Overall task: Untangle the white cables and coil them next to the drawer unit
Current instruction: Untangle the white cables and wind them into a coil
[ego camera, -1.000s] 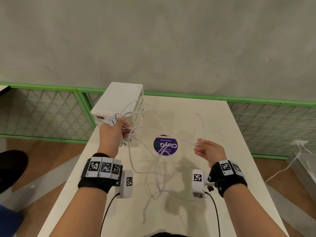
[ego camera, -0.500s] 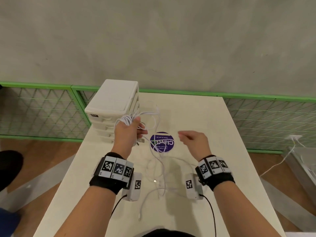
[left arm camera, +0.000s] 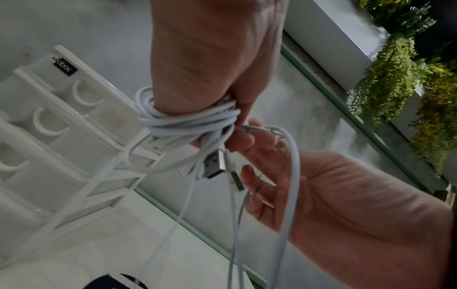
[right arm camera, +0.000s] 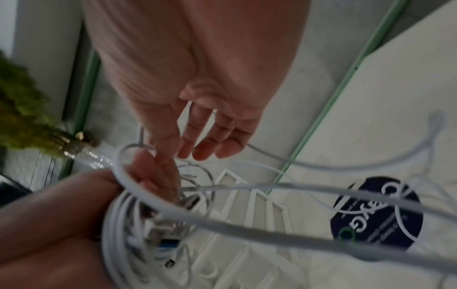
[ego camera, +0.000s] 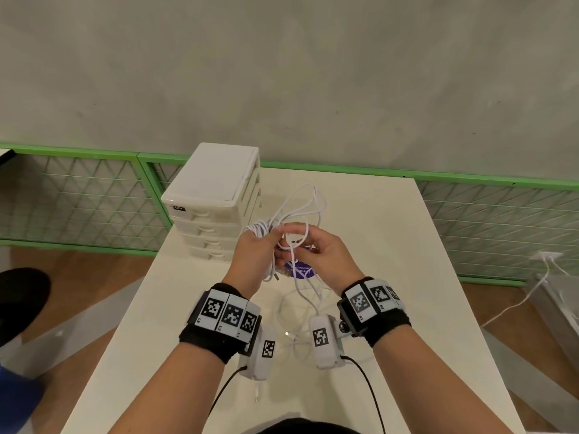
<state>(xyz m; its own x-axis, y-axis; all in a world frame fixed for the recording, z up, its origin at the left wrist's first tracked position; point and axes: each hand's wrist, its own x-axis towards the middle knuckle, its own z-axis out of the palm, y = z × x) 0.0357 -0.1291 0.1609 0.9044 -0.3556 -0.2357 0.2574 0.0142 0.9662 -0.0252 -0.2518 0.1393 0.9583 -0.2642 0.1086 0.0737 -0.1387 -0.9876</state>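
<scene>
My left hand point(ego camera: 264, 242) is raised beside the white drawer unit point(ego camera: 216, 195), with a white cable coil point(left arm camera: 188, 121) wound round its fingers. Two USB plugs point(left arm camera: 217, 166) dangle from that coil. My right hand point(ego camera: 302, 244) meets the left and pinches a loose strand point(ego camera: 293, 245) between thumb and forefinger; its other fingers point(right arm camera: 212, 140) stay relaxed. A loop point(ego camera: 310, 202) stands up behind the hands. More slack cable point(ego camera: 297, 308) trails down onto the table point(ego camera: 391, 245) between my wrists.
A purple round sticker point(ego camera: 300, 272) lies on the table under the hands. A green-framed mesh fence point(ego camera: 501, 211) runs behind the table. Another white cable point(ego camera: 517, 305) crosses the floor at right. A dark shoe point(ego camera: 18, 302) sits on the floor at left.
My right hand has swung left from a wide stretch to meet the left hand. The strand once taut between them now hangs in slack loops. The left hand keeps its coil.
</scene>
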